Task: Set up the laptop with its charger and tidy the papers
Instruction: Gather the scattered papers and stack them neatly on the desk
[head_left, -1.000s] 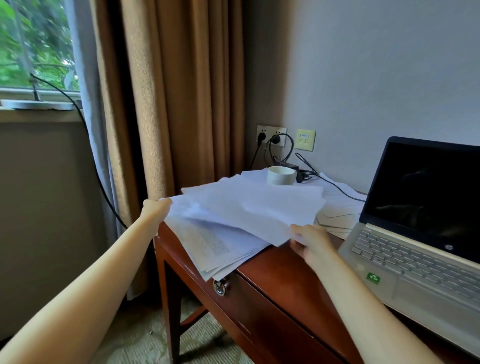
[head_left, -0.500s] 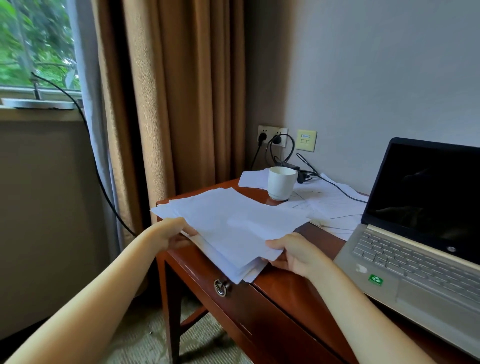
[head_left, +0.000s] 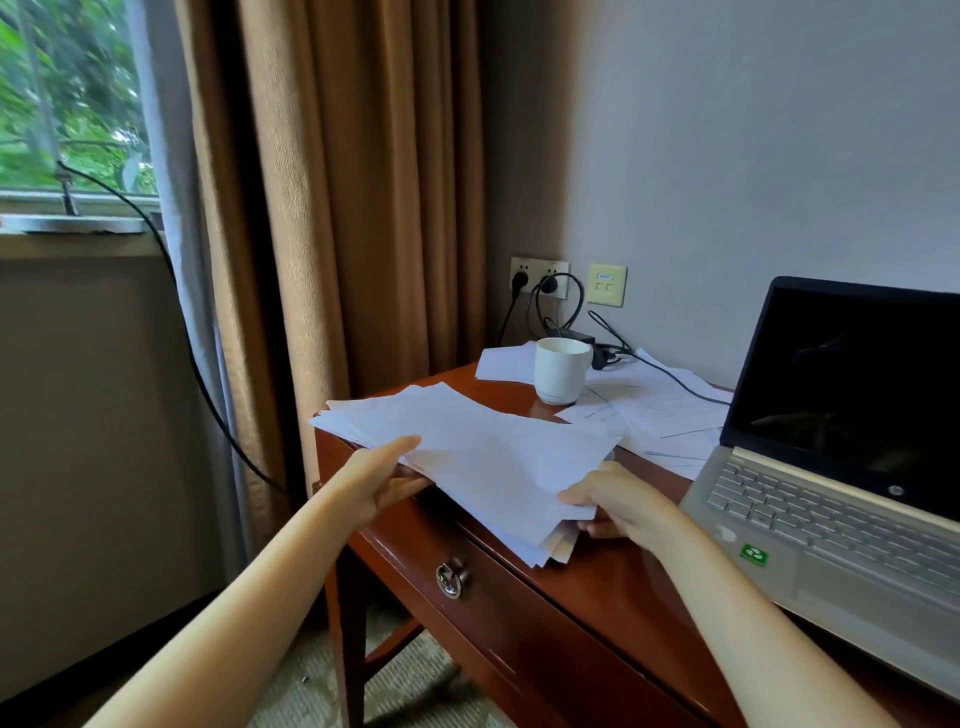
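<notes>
A stack of white papers (head_left: 467, 452) is held low over the left end of the wooden desk (head_left: 613, 582). My left hand (head_left: 382, 480) grips its left edge, thumb on top. My right hand (head_left: 618, 501) pinches its near right corner. More loose sheets (head_left: 660, 410) lie spread further back, beside the open silver laptop (head_left: 841, 467), whose screen is dark. The black charger brick (head_left: 576, 336) sits behind the cup, its cable running from the wall socket (head_left: 540, 278) across the sheets toward the laptop.
A white cup (head_left: 562, 370) stands on the desk between the held stack and the charger. Brown curtains (head_left: 337, 208) hang at the desk's left end. A drawer with a metal ring pull (head_left: 451, 579) faces me. A black cable (head_left: 182, 322) hangs from the window sill.
Both hands have brought the stack lower and nearer, gathering the sheets into a tighter pile. The cup and the sheets behind it have come into full view.
</notes>
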